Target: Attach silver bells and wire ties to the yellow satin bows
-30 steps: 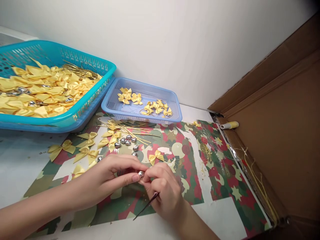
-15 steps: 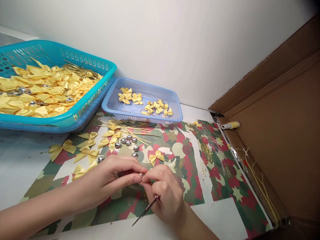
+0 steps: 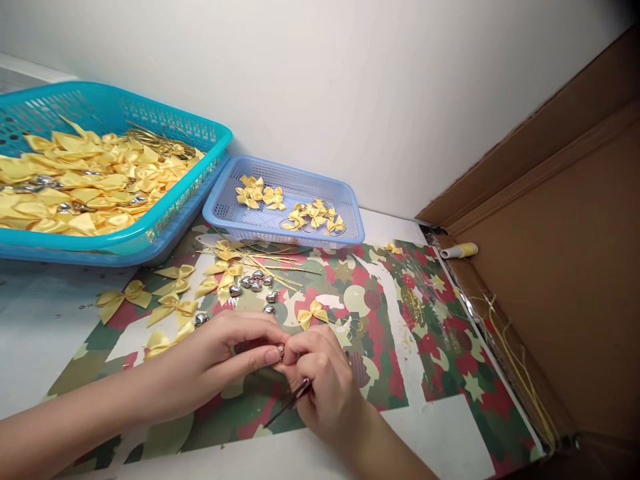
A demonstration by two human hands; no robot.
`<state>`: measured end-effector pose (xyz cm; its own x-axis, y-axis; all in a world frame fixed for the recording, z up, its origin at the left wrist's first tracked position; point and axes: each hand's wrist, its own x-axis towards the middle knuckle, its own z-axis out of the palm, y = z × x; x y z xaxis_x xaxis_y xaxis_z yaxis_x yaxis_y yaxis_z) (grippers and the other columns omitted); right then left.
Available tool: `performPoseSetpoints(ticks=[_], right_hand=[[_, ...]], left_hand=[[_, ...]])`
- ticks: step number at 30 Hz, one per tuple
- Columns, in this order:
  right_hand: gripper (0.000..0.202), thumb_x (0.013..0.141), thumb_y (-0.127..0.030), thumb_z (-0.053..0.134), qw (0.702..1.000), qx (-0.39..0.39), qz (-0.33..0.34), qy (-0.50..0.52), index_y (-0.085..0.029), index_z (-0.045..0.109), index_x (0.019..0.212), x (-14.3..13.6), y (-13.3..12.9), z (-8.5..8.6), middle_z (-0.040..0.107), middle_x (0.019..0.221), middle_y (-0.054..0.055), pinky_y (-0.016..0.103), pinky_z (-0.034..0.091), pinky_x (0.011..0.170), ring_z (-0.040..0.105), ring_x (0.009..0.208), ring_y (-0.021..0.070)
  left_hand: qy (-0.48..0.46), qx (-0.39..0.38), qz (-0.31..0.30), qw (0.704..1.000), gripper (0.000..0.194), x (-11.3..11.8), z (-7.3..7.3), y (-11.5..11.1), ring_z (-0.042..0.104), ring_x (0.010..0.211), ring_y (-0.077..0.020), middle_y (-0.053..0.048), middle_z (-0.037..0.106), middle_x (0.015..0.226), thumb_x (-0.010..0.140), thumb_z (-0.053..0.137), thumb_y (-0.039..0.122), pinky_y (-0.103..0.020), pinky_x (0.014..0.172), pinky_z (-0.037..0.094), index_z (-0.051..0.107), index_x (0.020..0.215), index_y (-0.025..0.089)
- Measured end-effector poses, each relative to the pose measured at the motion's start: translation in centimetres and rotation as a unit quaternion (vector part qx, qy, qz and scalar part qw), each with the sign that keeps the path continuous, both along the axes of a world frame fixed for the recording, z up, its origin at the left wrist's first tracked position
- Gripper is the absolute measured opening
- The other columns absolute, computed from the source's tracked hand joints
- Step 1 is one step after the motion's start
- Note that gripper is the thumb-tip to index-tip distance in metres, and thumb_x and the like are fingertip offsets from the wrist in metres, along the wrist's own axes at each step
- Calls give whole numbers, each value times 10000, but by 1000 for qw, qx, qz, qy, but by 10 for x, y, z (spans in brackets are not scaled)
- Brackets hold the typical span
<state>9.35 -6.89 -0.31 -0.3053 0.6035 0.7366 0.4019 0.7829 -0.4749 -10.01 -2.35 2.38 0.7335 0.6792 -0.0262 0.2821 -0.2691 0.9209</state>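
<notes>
My left hand pinches a small silver bell between thumb and fingers, at the centre front. Against it, my right hand has its fingertips pressed at the bell and also holds a dark, thin pointed tool that slants down to the left. Just beyond the hands lie several loose silver bells and a single yellow bow. More yellow bows are spread left of the bells. Gold wire ties lie behind them.
A large turquoise basket full of yellow bows, bells and gold ties stands at the back left. Beside it is a smaller blue basket with several bows. Cardboard rises at the right, with a yellow-and-white tube near its base.
My right hand has turned slightly, and the pointed tool's tip has risen a little. The fingers of both hands remain together at the bell.
</notes>
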Motion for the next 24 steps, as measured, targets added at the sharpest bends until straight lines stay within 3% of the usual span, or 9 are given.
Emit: performPoseSetpoints(ticks=[5, 8, 11, 17, 21, 24], right_hand=[[176, 944, -56, 458, 999, -22, 15, 24, -229, 433, 926, 2, 1, 0, 639, 843, 29, 306, 508, 737, 579, 801, 157], [194, 939, -71, 489, 997, -47, -20, 58, -238, 405, 887, 2, 0, 0, 613, 821, 8, 289, 490, 702, 551, 743, 145], [192, 939, -90, 467, 988, -92, -65, 101, -240, 378, 860, 3, -1, 1, 554, 796, -2, 256, 453, 621, 507, 675, 130], [145, 953, -209, 500, 945, -279, -131, 112, -234, 389, 863, 6, -4, 3, 402, 667, -64, 208, 321, 451, 373, 492, 86], [238, 917, -201, 511, 940, -299, -126, 105, -244, 320, 781, 5, -2, 8, 342, 611, -85, 197, 277, 425, 330, 468, 77], [232, 889, -190, 514, 941, -299, -131, 88, -241, 323, 768, 3, -1, 11, 337, 604, -84, 194, 273, 424, 335, 463, 75]], left_hand=[[7, 38, -8, 999, 262, -1, 7, 4, 615, 762, -150, 2, 698, 837, 991, 454, 255, -222, 692, 464, 712, 953, 238], [33, 140, -5, 990, 246, -10, 15, 13, 603, 772, -176, -19, 682, 840, 958, 445, 211, -256, 699, 462, 689, 970, 241], [111, 233, 6, 966, 186, -21, 18, 24, 576, 736, -208, -31, 633, 756, 875, 498, 194, -288, 652, 444, 657, 789, 237], [198, 311, 6, 929, 231, -24, 2, 30, 552, 673, -223, -44, 596, 695, 891, 490, 275, -319, 600, 398, 593, 690, 226], [216, 355, 41, 909, 252, -20, -7, 29, 564, 606, -224, -39, 608, 633, 910, 511, 393, -323, 576, 381, 643, 784, 219], [234, 369, 50, 898, 271, -16, -11, 29, 630, 697, -250, -66, 689, 732, 927, 499, 389, -341, 633, 425, 694, 932, 201]])
